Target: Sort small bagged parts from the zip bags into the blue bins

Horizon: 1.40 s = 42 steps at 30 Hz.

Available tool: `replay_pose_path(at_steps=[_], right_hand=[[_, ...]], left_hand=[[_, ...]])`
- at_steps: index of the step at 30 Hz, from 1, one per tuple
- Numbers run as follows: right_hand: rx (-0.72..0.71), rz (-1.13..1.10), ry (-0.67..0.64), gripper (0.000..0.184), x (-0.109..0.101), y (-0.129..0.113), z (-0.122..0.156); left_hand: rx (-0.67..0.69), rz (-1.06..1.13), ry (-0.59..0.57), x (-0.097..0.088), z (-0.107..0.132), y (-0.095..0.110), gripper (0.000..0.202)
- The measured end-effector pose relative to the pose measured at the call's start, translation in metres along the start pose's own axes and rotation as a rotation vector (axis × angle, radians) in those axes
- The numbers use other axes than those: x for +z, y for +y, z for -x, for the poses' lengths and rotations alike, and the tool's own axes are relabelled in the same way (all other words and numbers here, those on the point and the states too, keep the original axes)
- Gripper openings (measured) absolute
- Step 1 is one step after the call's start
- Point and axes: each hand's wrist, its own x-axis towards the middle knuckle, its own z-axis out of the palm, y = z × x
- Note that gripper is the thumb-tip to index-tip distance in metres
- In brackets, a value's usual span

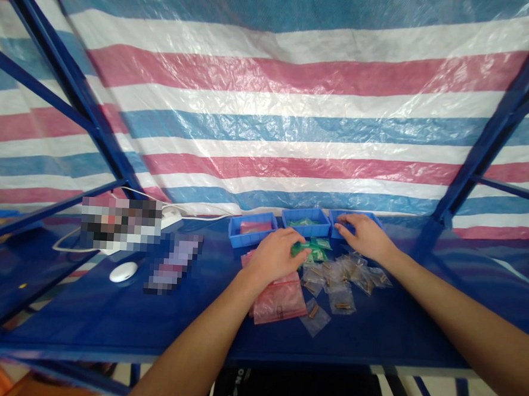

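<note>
My left hand [273, 257] is curled over the left side of a pile of small green packets [319, 244]. A bit of green shows between its thumb and fingers, which are closed on one packet. Below that wrist lie pink plastic bags [279, 302], partly covered by the hand. My right hand [369, 239] reaches over the near edge of the right blue bin [371, 217], thumb and fingers apart. Nothing shows between them, and the hand hides much of that bin. Under and between the hands, several small clear bags [342, 299] with brass-coloured pieces lie in a loose heap.
Pink bags fill the left blue bin [253, 238], and green packets the middle bin [305, 231]. Leftward are a white round case [123, 272], a blurred-out flat object [175, 263] and a white power strip [170, 218] with cables. Blue frame posts and a striped tarp enclose the table.
</note>
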Motion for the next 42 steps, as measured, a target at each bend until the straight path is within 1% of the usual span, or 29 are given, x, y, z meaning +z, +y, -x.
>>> replay_pose_path(at_steps=[3,5,8,11,15,19,23,26,29,33,35,38,40,42], right_hand=[[-0.048,0.044,-0.038,0.031,-0.002,-0.001,0.0],[-0.072,0.059,-0.064,0.033,-0.003,0.0,0.0],[-0.041,0.056,-0.077,0.036,-0.004,0.004,0.0],[0.003,0.037,-0.089,0.036,-0.006,0.008,-0.002],[0.021,-0.021,-0.132,0.034,-0.012,0.011,-0.003],[0.036,-0.104,-0.14,0.029,-0.018,0.015,-0.004],[0.016,-0.192,-0.173,0.029,-0.019,0.021,-0.005],[0.037,-0.234,-0.151,0.029,-0.016,0.026,-0.005],[0.087,-0.236,-0.092,0.027,-0.012,0.031,-0.005],[0.116,-0.138,0.001,0.028,-0.01,0.032,-0.007],[0.094,-0.045,0.059,0.032,-0.011,0.03,-0.008],[-0.024,0.044,0.147,0.034,-0.015,0.018,-0.008],[-0.113,0.03,0.175,0.03,-0.018,0.005,-0.007],[-0.213,-0.023,0.149,0.028,-0.021,-0.011,-0.004]], left_hand=[[0.02,-0.003,-0.02,0.003,0.002,-0.001,0.034],[0.021,-0.012,-0.034,0.003,0.003,-0.002,0.034],[0.014,-0.032,-0.05,0.003,0.003,-0.002,0.032],[0.007,-0.035,-0.064,0.001,0.002,-0.001,0.03],[0.001,-0.032,-0.072,-0.001,0.001,0.0,0.028],[0.0,-0.026,-0.069,-0.001,0.001,0.0,0.027],[0.0,-0.056,-0.079,0.0,0.002,-0.001,0.028],[-0.011,-0.071,-0.089,0.001,0.002,-0.001,0.029],[-0.02,-0.069,-0.091,0.002,0.003,-0.003,0.03],[-0.019,-0.053,-0.079,0.004,0.004,-0.006,0.034],[-0.023,-0.048,-0.081,0.004,0.003,-0.006,0.036],[-0.022,-0.057,-0.103,0.002,0.003,-0.005,0.04],[-0.017,-0.067,-0.117,0.001,0.003,-0.005,0.042],[-0.022,-0.071,-0.127,0.0,0.002,-0.005,0.04]])
